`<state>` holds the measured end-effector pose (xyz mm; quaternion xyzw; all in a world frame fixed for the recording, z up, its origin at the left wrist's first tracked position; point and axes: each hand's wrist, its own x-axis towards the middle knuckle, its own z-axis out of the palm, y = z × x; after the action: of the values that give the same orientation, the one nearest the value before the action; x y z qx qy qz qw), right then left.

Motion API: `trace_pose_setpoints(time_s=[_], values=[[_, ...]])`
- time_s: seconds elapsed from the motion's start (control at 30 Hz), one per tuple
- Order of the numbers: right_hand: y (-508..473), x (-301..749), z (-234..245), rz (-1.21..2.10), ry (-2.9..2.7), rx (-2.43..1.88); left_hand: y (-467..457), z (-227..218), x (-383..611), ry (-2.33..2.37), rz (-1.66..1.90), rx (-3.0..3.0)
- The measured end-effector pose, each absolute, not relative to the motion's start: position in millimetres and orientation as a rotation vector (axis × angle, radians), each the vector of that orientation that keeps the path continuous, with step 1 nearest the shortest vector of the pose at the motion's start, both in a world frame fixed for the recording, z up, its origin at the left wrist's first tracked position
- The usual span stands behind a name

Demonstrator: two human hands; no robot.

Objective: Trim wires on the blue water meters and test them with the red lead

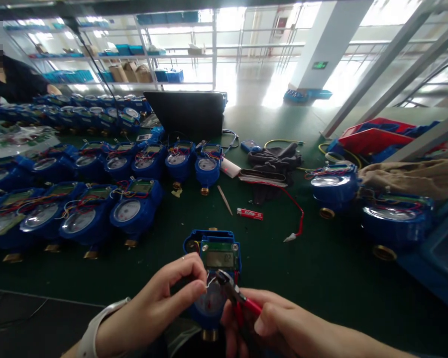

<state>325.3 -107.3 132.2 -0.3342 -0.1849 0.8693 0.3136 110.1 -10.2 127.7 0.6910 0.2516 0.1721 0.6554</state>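
A blue water meter [205, 311] lies in front of me, its brass fitting toward me. Its top housing is uncovered and shows a green circuit board with a small display [219, 258] reading what looks like "02". Over the left part of the meter, my left hand [175, 288] pinches a thin white wire [211, 282] between thumb and fingers. My right hand [261, 318] is closed round the red handles of diagonal cutters [229, 288]. Their jaws are just right of the wire, above the meter's dial; whether they touch the wire I cannot tell.
Several similar meters [134, 209] stand in rows at left, others [332, 186] at right. Beyond lie a red battery [250, 214], a thin stick [224, 200], a red cable [301, 216] and a dark cloth [272, 161]. A black screen [186, 112] stands behind. A person [15, 74] is far left.
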Motion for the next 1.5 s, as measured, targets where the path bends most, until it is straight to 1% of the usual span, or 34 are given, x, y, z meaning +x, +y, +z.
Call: trace_pose_setpoints(time_s=[0.1, 0.37, 0.73, 0.93, 1.23, 1.4, 1.5], values=[[-109, 328, 131, 2.313, -0.538, -0.915, -12, 128, 110, 0.548, 0.405, 1.469], [-106, 331, 137, 2.324, -0.677, -1.055, -15, 128, 110, 0.490, 0.505, 1.514], [-100, 326, 136, 2.348, -0.686, -1.121, -17, 129, 101, 0.468, 0.467, 1.687], [-98, 329, 136, 2.378, -0.785, -1.114, -16, 126, 99, 0.451, 0.471, 1.647], [-97, 325, 133, 2.360, -0.698, -1.123, -15, 120, 95, 0.435, 0.438, 1.637], [-95, 323, 130, 2.325, -0.770, -1.184, -15, 121, 98, 0.434, 0.443, 1.630], [-95, 328, 136, 2.342, -0.868, -1.186, -15, 124, 97, 0.404, 0.432, 1.610]])
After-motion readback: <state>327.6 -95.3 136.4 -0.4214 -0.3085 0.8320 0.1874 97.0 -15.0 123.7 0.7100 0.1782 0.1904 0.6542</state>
